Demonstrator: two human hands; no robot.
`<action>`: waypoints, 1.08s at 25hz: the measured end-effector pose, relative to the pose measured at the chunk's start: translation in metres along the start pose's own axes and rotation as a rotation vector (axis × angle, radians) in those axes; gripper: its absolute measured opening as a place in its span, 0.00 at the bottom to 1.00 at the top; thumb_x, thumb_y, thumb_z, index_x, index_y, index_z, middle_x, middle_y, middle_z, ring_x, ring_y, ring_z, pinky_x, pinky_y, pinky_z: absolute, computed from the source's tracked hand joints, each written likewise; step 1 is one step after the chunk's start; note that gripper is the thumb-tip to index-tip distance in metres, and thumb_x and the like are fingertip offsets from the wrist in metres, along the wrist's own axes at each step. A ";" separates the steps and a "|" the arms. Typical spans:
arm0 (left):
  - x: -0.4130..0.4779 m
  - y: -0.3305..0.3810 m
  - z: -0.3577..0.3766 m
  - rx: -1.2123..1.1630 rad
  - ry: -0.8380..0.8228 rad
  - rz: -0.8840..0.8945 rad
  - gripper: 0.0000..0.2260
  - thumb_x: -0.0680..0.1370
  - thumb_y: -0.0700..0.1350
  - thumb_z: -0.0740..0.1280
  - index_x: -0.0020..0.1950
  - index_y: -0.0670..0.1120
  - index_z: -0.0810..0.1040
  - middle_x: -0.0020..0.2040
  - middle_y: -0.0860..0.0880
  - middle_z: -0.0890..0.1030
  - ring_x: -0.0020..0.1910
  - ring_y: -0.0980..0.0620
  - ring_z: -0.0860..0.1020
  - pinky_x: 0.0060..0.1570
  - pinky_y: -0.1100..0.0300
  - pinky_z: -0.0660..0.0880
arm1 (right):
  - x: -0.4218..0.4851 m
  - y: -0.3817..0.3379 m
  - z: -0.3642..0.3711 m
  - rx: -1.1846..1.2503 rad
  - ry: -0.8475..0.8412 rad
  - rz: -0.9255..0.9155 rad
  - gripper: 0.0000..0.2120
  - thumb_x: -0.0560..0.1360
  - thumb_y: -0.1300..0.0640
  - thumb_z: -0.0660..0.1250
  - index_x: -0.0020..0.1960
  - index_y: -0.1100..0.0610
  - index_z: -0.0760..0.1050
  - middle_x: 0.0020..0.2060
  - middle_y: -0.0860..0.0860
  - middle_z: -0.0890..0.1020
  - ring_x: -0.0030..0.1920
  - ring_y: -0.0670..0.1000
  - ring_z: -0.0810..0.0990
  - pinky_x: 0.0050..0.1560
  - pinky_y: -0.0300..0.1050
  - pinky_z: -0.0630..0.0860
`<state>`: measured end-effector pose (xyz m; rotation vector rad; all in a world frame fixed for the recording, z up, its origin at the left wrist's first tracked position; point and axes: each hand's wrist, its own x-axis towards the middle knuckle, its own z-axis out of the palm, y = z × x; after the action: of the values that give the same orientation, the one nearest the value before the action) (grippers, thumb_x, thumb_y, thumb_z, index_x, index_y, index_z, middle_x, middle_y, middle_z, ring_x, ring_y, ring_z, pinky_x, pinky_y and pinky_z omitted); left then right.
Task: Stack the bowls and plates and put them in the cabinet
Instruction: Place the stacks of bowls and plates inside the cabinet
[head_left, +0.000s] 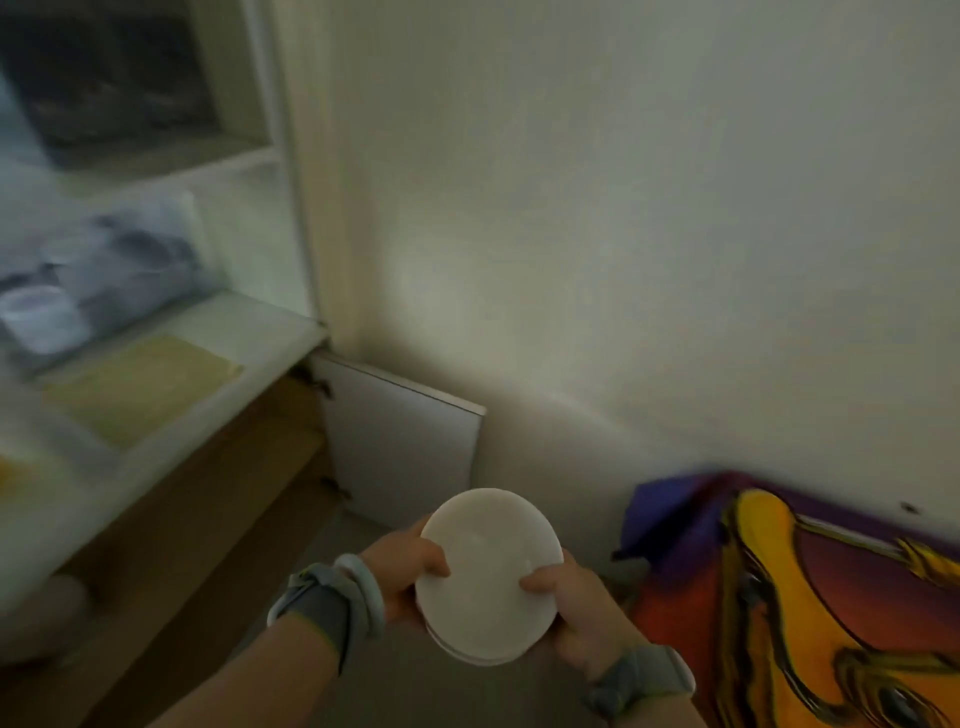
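Observation:
A stack of white plates (488, 571) is held low in the middle of the head view, its flat round top facing me. My left hand (405, 577) grips the stack's left edge, thumb on top. My right hand (571, 613) grips the right edge, thumb on the rim. Both wrists wear grey bands. To the left stands the cabinet (218, 499), wooden inside, with its white door (405, 447) swung open against the wall. The plates are in the air in front of the open door, apart from it.
A white counter (156, 395) tops the cabinet, carrying a yellowish mat (140, 384) and blurred dark items (104, 270). White shelves (218, 156) rise above it. A bright orange and purple cloth (810, 613) lies at the lower right. A plain wall (623, 234) fills the background.

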<state>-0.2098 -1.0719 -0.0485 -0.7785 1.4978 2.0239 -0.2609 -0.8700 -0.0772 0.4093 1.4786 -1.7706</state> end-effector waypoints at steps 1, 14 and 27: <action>-0.006 0.003 -0.020 -0.039 0.043 -0.005 0.28 0.74 0.32 0.57 0.69 0.56 0.65 0.63 0.38 0.72 0.60 0.30 0.71 0.55 0.28 0.71 | 0.012 -0.005 0.020 -0.041 -0.049 0.017 0.27 0.72 0.71 0.60 0.68 0.54 0.66 0.62 0.62 0.75 0.59 0.68 0.74 0.52 0.65 0.77; -0.007 0.010 -0.128 -0.671 0.532 0.096 0.29 0.75 0.30 0.55 0.70 0.57 0.65 0.60 0.37 0.73 0.53 0.32 0.74 0.52 0.31 0.73 | 0.166 -0.066 0.187 -0.602 -0.556 0.302 0.25 0.74 0.71 0.59 0.67 0.51 0.66 0.60 0.61 0.75 0.59 0.68 0.73 0.56 0.70 0.74; 0.079 -0.052 -0.221 -0.816 0.804 0.087 0.28 0.74 0.32 0.57 0.71 0.54 0.65 0.60 0.38 0.73 0.56 0.32 0.74 0.50 0.33 0.76 | 0.289 0.000 0.264 -0.769 -0.641 0.407 0.18 0.74 0.71 0.59 0.60 0.57 0.70 0.55 0.64 0.77 0.53 0.67 0.75 0.43 0.59 0.77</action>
<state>-0.1967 -1.2654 -0.1899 -2.0628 0.9744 2.5512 -0.3876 -1.2192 -0.2014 -0.2312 1.3421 -0.7963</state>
